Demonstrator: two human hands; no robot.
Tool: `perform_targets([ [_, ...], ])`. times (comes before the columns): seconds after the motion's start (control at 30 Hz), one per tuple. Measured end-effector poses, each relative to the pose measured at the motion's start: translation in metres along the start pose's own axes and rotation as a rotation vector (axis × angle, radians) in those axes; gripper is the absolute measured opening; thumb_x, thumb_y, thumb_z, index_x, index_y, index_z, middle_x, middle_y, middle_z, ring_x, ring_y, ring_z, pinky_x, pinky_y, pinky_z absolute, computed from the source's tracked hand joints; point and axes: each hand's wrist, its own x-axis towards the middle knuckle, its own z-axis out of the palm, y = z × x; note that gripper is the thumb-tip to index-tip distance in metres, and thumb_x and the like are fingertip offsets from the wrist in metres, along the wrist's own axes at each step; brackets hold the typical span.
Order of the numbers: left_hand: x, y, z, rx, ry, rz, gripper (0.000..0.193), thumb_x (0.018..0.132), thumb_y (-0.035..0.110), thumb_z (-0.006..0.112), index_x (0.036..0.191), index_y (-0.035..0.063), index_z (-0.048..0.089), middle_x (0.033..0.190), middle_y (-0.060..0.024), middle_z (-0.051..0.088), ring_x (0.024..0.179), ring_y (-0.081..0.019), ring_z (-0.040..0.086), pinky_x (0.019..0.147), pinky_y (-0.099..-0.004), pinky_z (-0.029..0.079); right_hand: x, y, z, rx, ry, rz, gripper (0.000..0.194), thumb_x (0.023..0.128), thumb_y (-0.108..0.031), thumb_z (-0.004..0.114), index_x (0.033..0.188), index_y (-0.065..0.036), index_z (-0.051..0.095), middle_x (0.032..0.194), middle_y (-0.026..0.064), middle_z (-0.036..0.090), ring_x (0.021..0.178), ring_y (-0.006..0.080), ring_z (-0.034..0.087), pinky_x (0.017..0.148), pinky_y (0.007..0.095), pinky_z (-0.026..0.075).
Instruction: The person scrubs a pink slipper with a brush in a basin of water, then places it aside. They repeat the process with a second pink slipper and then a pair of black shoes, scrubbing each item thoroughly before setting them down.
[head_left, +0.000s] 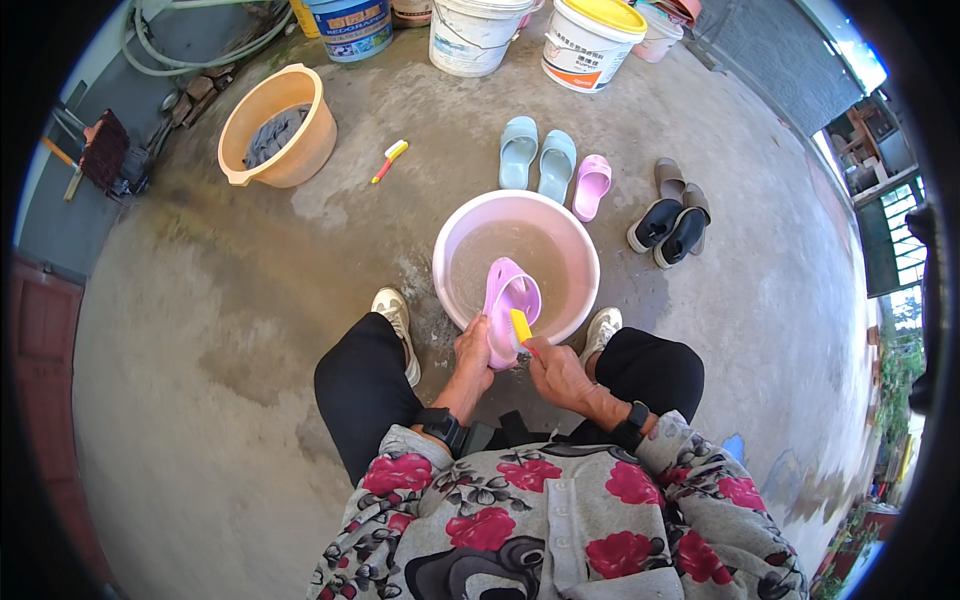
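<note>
A pink plastic slipper (504, 292) is tilted over the near rim of a pale pink basin (442, 259), toe end away from me. My left hand (472, 350) grips the slipper by its heel-side edge. In my right hand (564, 373) is a scrubbing brush (520, 325) with a yellow head and a red handle, mostly covered by my fingers. The brush head lies at the slipper's opening, its bristles towards the footbed. Cloudy brownish water (517, 244) stands in the basin between my shoes.
Just beyond the basin are light blue slippers (518, 154) and a single pink slipper (592, 187). Black shoes (670, 231) and brown slippers (670, 180) sit to the right. Another brush (390, 161), an orange tub (326, 139) holding dark cloth, and several buckets (480, 37) stand farther off.
</note>
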Motion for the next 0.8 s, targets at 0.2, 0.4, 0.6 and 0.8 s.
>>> perform_targets([
  [0.2, 0.013, -0.002, 0.0, -0.174, 0.002, 0.089, 0.043, 0.089, 0.023, 0.047, 0.124, -0.0027, 0.042, 0.112, -0.0119, 0.052, 0.099, -0.0202, 0.054, 0.086, -0.0293, 0.045, -0.021, -0.035, -0.015, 0.117, -0.046, -0.097, 0.025, 0.076, -0.002, 0.047, 0.1, 0.001, 0.052, 0.062, 0.0214, 0.054, 0.058, 0.0394, 0.054, 0.053, 0.0447, 0.042],
  [0.4, 0.004, 0.004, 0.006, -0.129, -0.023, -0.005, 0.043, 0.091, 0.03, 0.044, 0.125, 0.0033, 0.041, 0.113, -0.011, 0.052, 0.098, -0.0212, 0.055, 0.082, -0.0348, 0.048, -0.008, -0.031, -0.005, 0.006, 0.035, -0.113, 0.024, 0.076, -0.002, 0.047, 0.099, 0.0, 0.052, 0.058, 0.0215, 0.053, 0.056, 0.0399, 0.054, 0.052, 0.0452, 0.042],
  [0.6, -0.001, 0.006, 0.008, -0.094, -0.076, -0.015, 0.037, 0.09, 0.03, 0.047, 0.12, 0.0096, 0.044, 0.114, -0.0093, 0.051, 0.099, -0.024, 0.054, 0.079, -0.047, 0.047, 0.017, -0.013, 0.009, -0.026, 0.042, 0.034, 0.024, 0.074, -0.005, 0.048, 0.097, -0.001, 0.052, 0.064, 0.0241, 0.057, 0.061, 0.0418, 0.056, 0.058, 0.0504, 0.044],
  [0.8, -0.007, 0.009, 0.009, -0.111, -0.097, -0.02, 0.04, 0.09, 0.03, 0.046, 0.124, 0.0109, 0.042, 0.119, -0.0106, 0.048, 0.101, -0.0254, 0.053, 0.076, -0.0503, 0.048, 0.047, 0.012, 0.024, -0.036, 0.134, 0.107, 0.023, 0.074, -0.007, 0.048, 0.095, 0.0, 0.053, 0.064, 0.0256, 0.057, 0.062, 0.0431, 0.057, 0.058, 0.0513, 0.044],
])
